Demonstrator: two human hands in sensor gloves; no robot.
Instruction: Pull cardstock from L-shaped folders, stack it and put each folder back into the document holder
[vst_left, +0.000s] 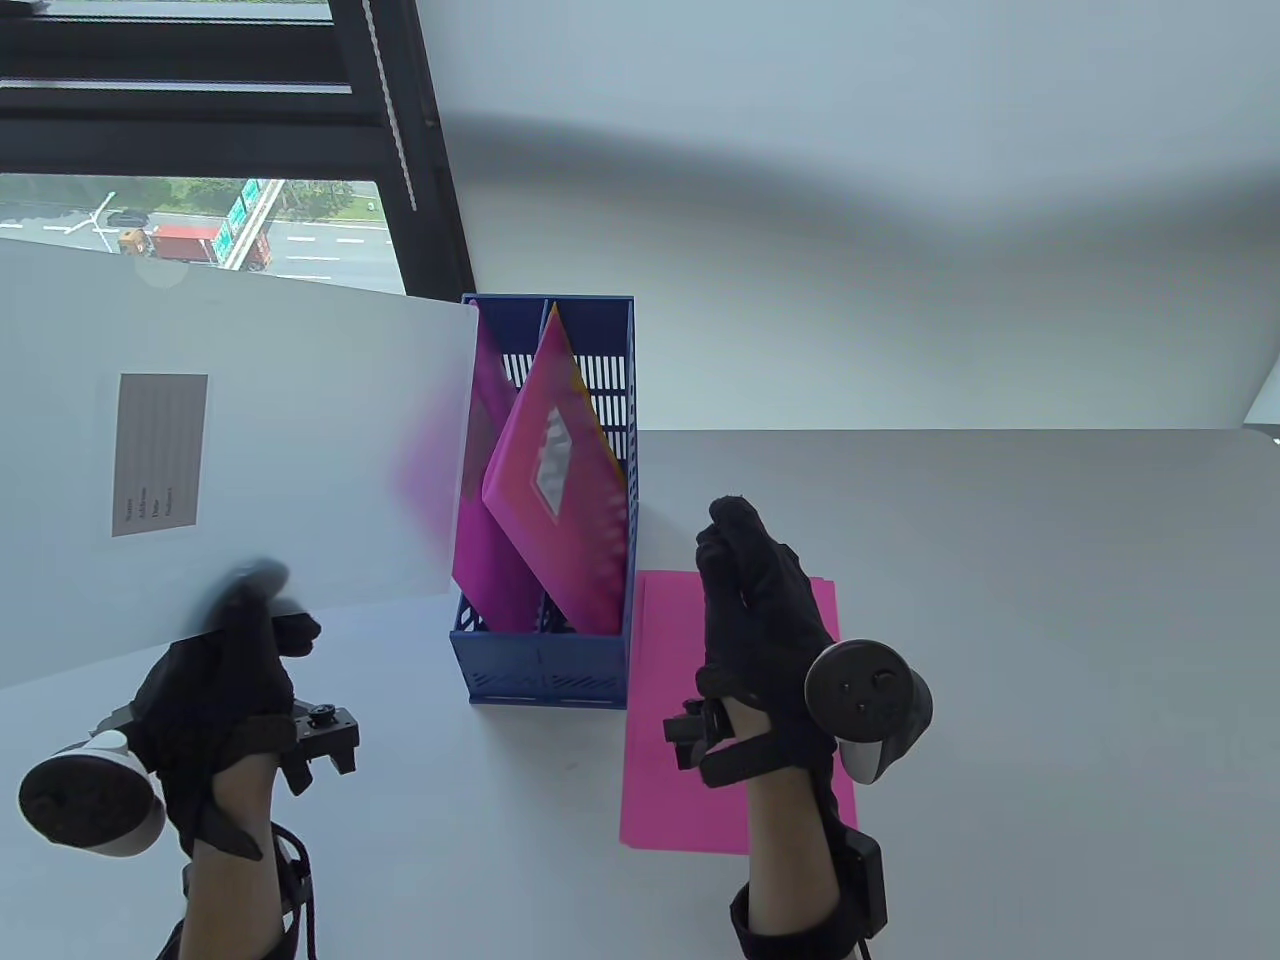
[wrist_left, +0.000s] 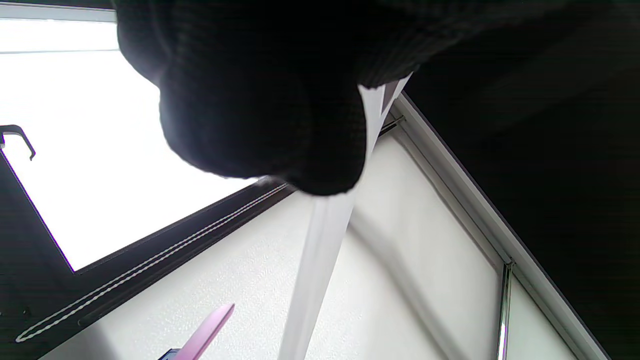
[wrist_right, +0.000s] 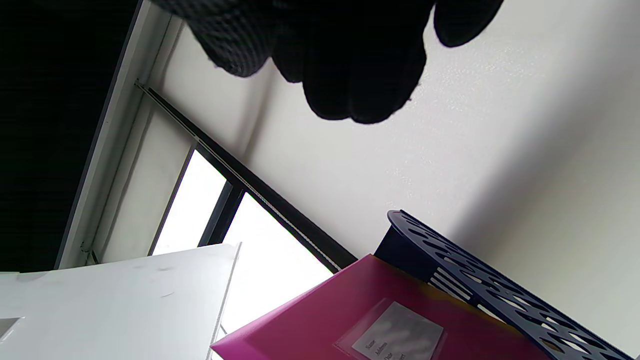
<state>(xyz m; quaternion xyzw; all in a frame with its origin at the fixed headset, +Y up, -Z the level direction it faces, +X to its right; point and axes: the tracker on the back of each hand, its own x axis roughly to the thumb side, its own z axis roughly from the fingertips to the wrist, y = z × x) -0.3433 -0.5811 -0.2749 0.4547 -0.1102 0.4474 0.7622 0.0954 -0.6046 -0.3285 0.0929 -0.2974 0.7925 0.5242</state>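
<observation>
My left hand (vst_left: 240, 640) grips the lower edge of a translucent white L-shaped folder (vst_left: 230, 450) with a grey label, held up left of the blue document holder (vst_left: 545, 660). In the left wrist view the folder (wrist_left: 325, 240) shows edge-on under my gloved fingers (wrist_left: 260, 125). Magenta folders (vst_left: 555, 490) lean inside the holder. Pink cardstock (vst_left: 690, 770) lies flat on the table to the holder's right. My right hand (vst_left: 745, 590) hovers over that cardstock with loosely bent fingers, holding nothing. The right wrist view shows a magenta folder (wrist_right: 380, 320) and the holder's rim (wrist_right: 450, 270).
The white table (vst_left: 1050, 650) runs up to a white wall (vst_left: 850, 200). A dark window frame (vst_left: 400, 150) stands behind the held folder at the upper left.
</observation>
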